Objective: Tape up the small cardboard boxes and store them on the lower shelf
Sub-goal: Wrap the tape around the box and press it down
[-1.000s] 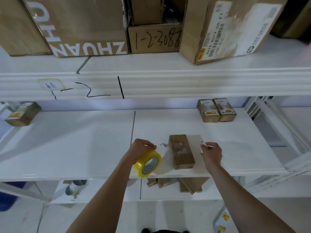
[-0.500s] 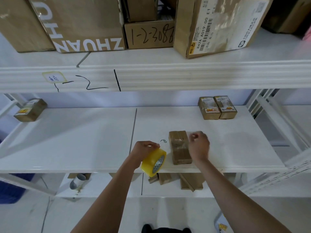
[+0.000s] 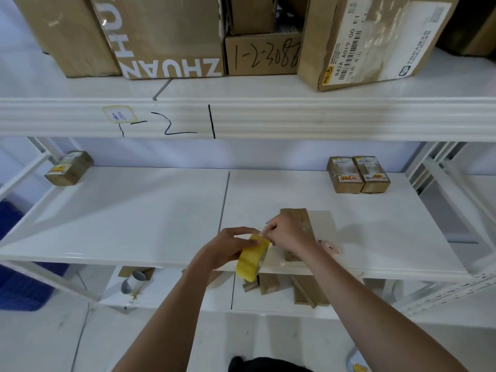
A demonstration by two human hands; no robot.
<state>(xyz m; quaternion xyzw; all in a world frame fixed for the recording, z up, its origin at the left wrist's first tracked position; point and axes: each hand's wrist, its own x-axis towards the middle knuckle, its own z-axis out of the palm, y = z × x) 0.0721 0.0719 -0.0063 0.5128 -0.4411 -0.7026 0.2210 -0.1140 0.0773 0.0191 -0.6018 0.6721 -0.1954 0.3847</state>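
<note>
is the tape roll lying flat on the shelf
No, the left hand holds the tape roll up at the shelf edge.

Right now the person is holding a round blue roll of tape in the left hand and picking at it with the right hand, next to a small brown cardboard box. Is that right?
Not quite: the head view shows a round yellow roll of tape, not blue. The left hand holds it while the right hand picks at its edge, beside the small brown cardboard box.

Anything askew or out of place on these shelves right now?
Mostly tidy. On the lower shelf, the brown boxes lie jumbled at angles rather than squared up. The lone labelled box at far left sits skewed, apart from the pair at right.
</note>
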